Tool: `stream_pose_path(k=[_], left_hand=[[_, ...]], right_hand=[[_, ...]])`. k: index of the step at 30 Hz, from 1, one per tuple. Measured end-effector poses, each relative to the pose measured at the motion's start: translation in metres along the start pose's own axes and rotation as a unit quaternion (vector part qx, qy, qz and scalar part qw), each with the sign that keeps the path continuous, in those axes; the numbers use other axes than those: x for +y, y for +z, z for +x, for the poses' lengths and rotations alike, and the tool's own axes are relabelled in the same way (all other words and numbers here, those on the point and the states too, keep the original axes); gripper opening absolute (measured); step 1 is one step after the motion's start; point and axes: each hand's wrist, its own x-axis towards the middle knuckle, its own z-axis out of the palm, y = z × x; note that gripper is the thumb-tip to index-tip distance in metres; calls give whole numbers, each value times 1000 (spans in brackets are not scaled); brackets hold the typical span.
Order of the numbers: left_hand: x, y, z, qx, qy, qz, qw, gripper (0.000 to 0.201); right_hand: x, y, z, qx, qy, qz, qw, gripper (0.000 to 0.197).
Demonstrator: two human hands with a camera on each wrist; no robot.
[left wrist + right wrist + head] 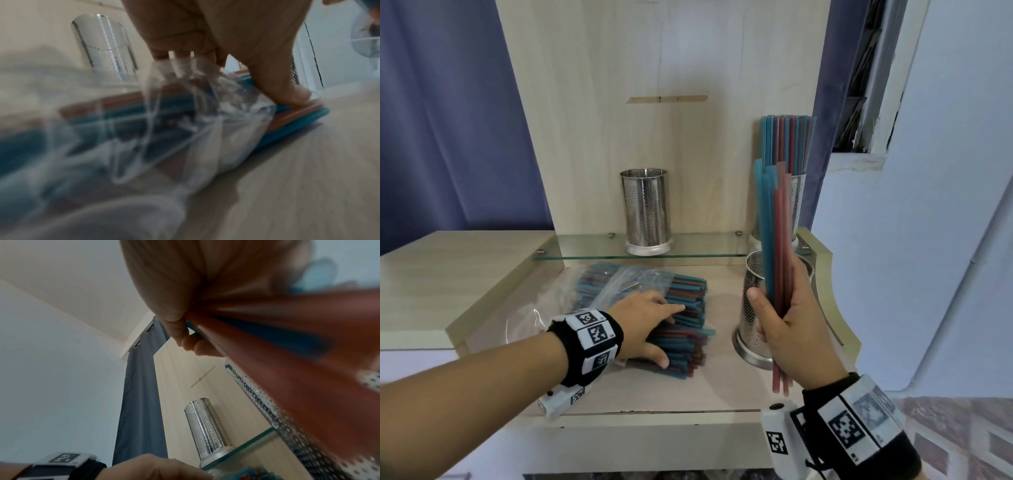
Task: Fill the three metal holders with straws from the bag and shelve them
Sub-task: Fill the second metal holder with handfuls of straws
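Observation:
My left hand (671, 334) lies across the pile of blue and red straws (685, 329) that spills from the clear plastic bag (606, 284), fingers on top, thumb at the near side. In the left wrist view the curled fingers of the left hand (236, 76) bunch the bag (185, 121) while the thumb presses the straw ends (298, 116). My right hand (777, 301) grips an upright bunch of straws (774, 222) in front of an empty metal holder (753, 301) on the counter. Another empty holder (645, 209) and a straw-filled holder (799, 195) stand on the glass shelf (585, 248).
A wooden back panel (654, 68) rises behind the shelf. Raised wooden ledges border the counter recess (688, 387) on the left and right. A blue curtain (448, 102) hangs at the left, and a white wall (945, 240) stands at the right.

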Motion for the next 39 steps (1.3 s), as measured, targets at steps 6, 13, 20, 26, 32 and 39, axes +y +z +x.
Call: stream_pose_path(k=[6,13,20,26,32,39], left_hand=[[-1,0,2,32,-16,-68,997,97],[9,2,-1,89,27,21,995,69],[22,3,2,205,89,-12,975,67],[36,-28,11,363,142,-82,917,61],[50,-69,11,451,146,-159,866,63],[67,-104,-1,536,186,-274,776,64]], right_hand=[[6,0,-12,-2,20,4,1000,62],[6,3,-13,3,10,-21,1000,63],[9,8,-11,-1,10,-45,999,66],[9,9,-11,4,7,-39,999,66],[15,11,-8,-5,1,-42,999,69],[-3,13,-4,-19,-25,-19,999,70]])
